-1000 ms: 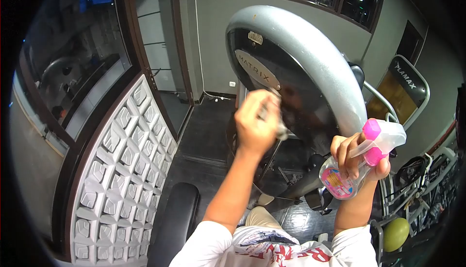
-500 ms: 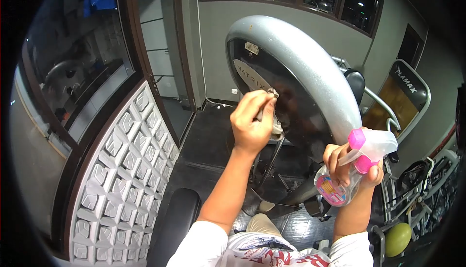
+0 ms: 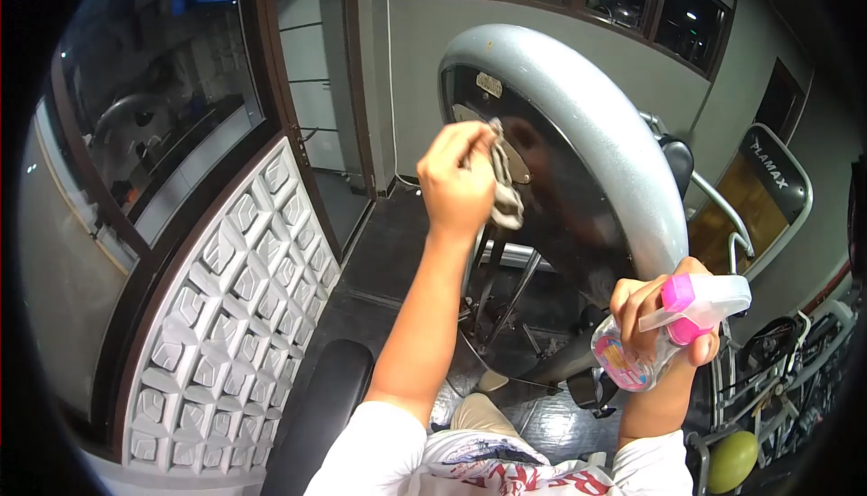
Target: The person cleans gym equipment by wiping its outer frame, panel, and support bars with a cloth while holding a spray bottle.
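My left hand is closed on a crumpled greyish cloth, which hangs down from the fingers. It is raised in front of the black panel of a gym machine and overlaps the pale logo plate there. A thick silver curved frame borders the panel. At the lower right, my right hand grips a clear spray bottle with a pink and white trigger head. Its fingers wrap the neck near the trigger, and the bottle tilts with its nozzle toward the right.
White patterned wall panels and a glass door frame run along the left. A black padded seat stands by my left arm. To the right are a PLAMAX machine, metal gym equipment and a yellow-green ball.
My left hand has moved up over the logo plate, and more of the cloth hangs in view. The right hand with the spray bottle sits slightly lower. The view has shifted slightly.
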A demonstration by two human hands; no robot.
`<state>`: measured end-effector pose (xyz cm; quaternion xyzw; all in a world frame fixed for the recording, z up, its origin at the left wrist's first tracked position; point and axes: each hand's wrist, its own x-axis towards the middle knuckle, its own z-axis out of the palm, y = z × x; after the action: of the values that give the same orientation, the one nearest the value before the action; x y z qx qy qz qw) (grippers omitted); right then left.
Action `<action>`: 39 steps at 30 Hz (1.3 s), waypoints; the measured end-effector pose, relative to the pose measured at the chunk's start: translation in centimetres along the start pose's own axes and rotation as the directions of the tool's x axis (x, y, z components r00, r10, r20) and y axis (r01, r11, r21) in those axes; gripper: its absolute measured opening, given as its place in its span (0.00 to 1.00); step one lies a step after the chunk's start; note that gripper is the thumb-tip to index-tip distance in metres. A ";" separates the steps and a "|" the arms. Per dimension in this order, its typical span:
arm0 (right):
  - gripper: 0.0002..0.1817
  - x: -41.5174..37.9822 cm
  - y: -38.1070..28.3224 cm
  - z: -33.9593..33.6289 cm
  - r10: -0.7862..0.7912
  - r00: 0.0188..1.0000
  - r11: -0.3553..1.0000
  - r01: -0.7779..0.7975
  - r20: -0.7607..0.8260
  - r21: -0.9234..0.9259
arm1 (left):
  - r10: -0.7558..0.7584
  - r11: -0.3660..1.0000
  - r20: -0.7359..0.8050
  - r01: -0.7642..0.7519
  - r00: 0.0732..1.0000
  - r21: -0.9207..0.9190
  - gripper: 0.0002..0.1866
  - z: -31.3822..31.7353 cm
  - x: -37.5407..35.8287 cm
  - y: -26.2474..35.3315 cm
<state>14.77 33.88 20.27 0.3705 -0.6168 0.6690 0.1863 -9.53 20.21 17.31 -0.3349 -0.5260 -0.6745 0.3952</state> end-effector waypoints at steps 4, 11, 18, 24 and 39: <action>0.31 -0.3 -0.2 -0.1 -0.009 0.999 0.999 0.011 -0.039 0.044 | 0.044 0.999 0.006 -0.044 0.999 0.011 0.02 -0.1 -1.7 0.9; 0.31 -0.2 -0.2 -0.3 -0.035 0.999 0.999 0.035 0.005 0.032 | -0.032 0.996 -0.050 0.036 0.998 0.082 0.02 0.0 0.1 -2.2; 0.26 1.1 -0.4 -2.1 -0.014 0.954 0.993 -0.022 0.299 0.116 | -0.003 1.000 0.056 0.002 0.998 0.011 0.02 -0.6 -2.8 0.5; 0.26 1.5 -0.5 -2.4 0.051 0.935 0.988 -0.097 0.350 0.117 | -0.063 0.990 0.029 0.059 0.998 0.125 0.04 -0.5 0.8 -3.0; 0.29 1.9 -0.5 -1.3 0.003 0.960 0.992 -0.039 0.280 0.123 | -0.008 1.000 0.072 0.007 0.997 0.006 0.02 -0.7 -2.4 -0.8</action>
<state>13.53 34.80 22.04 0.4657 -0.5967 0.6501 0.0665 -9.18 20.05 14.71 -0.3559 -0.5430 -0.6621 0.3744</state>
